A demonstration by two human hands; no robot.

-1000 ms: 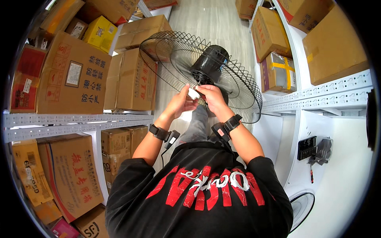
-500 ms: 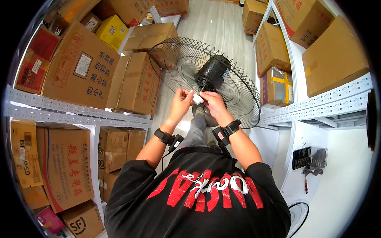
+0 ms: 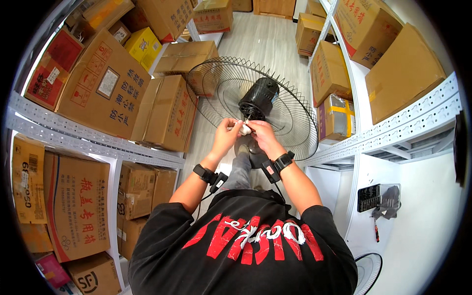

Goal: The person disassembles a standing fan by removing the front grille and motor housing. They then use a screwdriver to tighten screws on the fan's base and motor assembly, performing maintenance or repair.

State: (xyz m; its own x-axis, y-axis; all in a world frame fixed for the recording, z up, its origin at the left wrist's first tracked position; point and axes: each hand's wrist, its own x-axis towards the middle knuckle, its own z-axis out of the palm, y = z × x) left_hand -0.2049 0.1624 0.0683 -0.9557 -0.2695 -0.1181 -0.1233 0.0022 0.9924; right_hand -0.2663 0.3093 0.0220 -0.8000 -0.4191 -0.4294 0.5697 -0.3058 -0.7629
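A small white object (image 3: 245, 130), its kind too small to make out, is between my two hands just this side of a large black fan. My left hand (image 3: 226, 135) pinches it from the left. Beside it, my right hand (image 3: 262, 133) has its fingertips closed at the object's upper right, where a thin pale piece shows; what exactly they grip is partly hidden. Beyond my fingers is the fan's black motor housing (image 3: 259, 96), in front of the wide wire guard (image 3: 206, 78). The dark round base (image 3: 255, 152) stands by my leg.
White metal shelving (image 3: 98, 142) with cardboard boxes (image 3: 76, 206) lines the left. More boxes (image 3: 329, 73) sit on the right shelving. A black tray (image 3: 368, 197) and an orange-handled tool (image 3: 377, 233) lie at the right. Part of another fan guard (image 3: 371, 270) shows at lower right.
The view has shifted, so the fan and shelves sit slightly lower in the picture. Both hands stay together at the white object, which is tilted a little differently between the fingers.
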